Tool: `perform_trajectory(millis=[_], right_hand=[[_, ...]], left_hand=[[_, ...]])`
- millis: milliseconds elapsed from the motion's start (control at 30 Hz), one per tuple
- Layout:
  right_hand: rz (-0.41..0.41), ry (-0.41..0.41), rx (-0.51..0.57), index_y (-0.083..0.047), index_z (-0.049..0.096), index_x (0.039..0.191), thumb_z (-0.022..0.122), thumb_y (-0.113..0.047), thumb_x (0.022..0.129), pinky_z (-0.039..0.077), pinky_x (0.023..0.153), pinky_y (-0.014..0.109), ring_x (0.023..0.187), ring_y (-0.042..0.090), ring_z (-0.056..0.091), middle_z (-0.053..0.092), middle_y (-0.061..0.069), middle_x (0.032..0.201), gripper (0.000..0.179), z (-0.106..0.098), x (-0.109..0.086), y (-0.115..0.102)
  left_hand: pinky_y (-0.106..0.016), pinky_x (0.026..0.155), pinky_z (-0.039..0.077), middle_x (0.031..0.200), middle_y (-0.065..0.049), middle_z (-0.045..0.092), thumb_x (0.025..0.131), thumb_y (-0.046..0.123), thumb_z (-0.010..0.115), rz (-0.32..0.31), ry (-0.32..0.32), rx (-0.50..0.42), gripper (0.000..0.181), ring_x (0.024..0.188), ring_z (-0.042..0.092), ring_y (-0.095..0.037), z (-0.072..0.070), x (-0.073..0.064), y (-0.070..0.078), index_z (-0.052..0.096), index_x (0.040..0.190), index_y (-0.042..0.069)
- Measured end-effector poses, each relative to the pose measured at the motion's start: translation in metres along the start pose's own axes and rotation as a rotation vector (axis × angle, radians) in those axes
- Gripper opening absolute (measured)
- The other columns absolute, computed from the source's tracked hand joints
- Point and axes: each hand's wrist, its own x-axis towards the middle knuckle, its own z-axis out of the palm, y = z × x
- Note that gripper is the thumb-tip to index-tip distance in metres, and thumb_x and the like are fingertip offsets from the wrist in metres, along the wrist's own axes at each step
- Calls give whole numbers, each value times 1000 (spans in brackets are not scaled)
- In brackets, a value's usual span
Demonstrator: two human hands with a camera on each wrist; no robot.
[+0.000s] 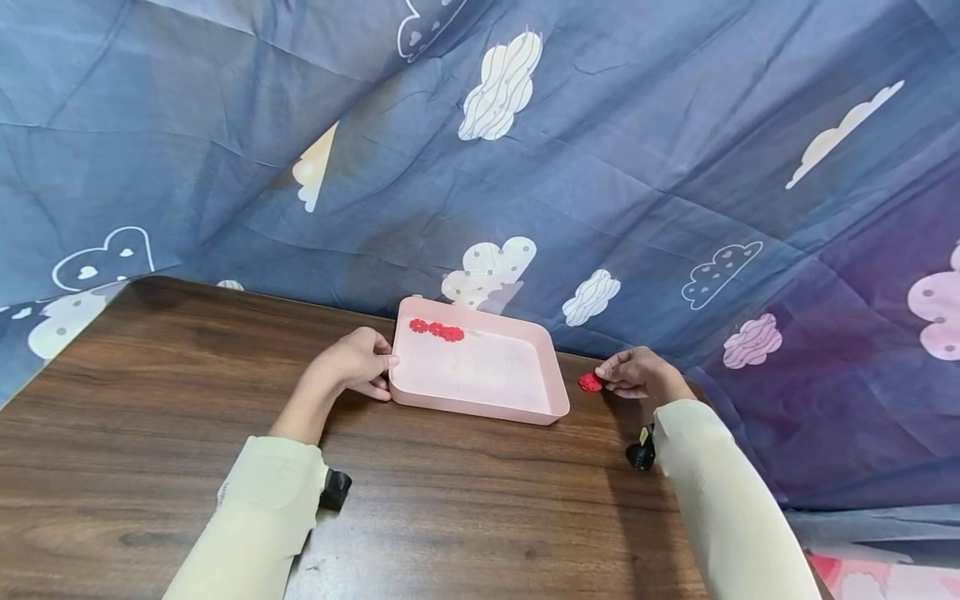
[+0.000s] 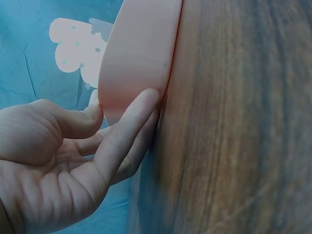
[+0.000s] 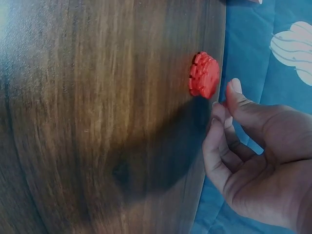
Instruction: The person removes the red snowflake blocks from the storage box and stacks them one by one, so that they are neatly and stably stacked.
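A shallow pink tray [image 1: 480,407] stands on the table near the curtain. Inside, red notched discs [image 1: 452,334] lie in a row along its far left. My left hand [image 1: 358,364] holds the tray's left side. Its thumb is at the rim and its fingers [image 2: 129,126] lie along the outer wall. To the right of the tray, a small pile of red notched discs [image 3: 204,75] sits on the table. My right hand [image 3: 258,161] is close beside this pile, thumb and forefinger tips near each other, the other fingers bent.
The brown wood-grain table [image 1: 465,500] reaches back to a blue curtain [image 1: 360,167] printed with clouds. The curtain hangs close behind the tray and continues round the right side. A black wrist strap piece [image 1: 335,490] shows at my left sleeve.
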Motion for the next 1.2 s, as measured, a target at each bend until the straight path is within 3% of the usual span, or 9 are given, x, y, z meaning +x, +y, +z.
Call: perform_trajectory(millis=[267, 633, 933, 1200], right_hand=[[-55, -35, -13, 5, 69, 120, 68, -13, 107, 69, 75, 25, 76, 8, 66, 71, -4, 83, 23, 5, 2, -24], [-133, -133, -57, 9, 58, 142, 66, -13, 108, 70, 82, 26, 81, 8, 68, 72, -1, 87, 41, 18, 0, -89], [-156, -229, -64, 11, 57, 145, 66, -8, 107, 70, 91, 33, 85, 12, 73, 76, 5, 92, 43, 50, 8, -122], [-165, -231, -53, 6, 63, 143, 69, -5, 105, 69, 100, 39, 88, 15, 73, 76, 6, 97, 40, 81, 13, -149]], left_hand=[[-30, 75, 72, 106, -21, 55, 112, 0, 48, 10, 0, 4, 34, 75, 62, -19, 0, 0, -1, 45, 140, -19], [-29, 74, 72, 102, -19, 53, 112, 1, 50, -5, 28, 15, 30, 75, 61, -20, 1, 0, 1, 48, 137, -16], [-28, 72, 71, 100, -18, 54, 112, 3, 51, -17, 43, 52, 31, 73, 62, -18, 4, 1, 2, 49, 137, -14], [-28, 73, 72, 102, -19, 54, 112, 3, 50, -17, 42, 46, 35, 73, 63, -18, 1, 1, 3, 46, 143, -15]])
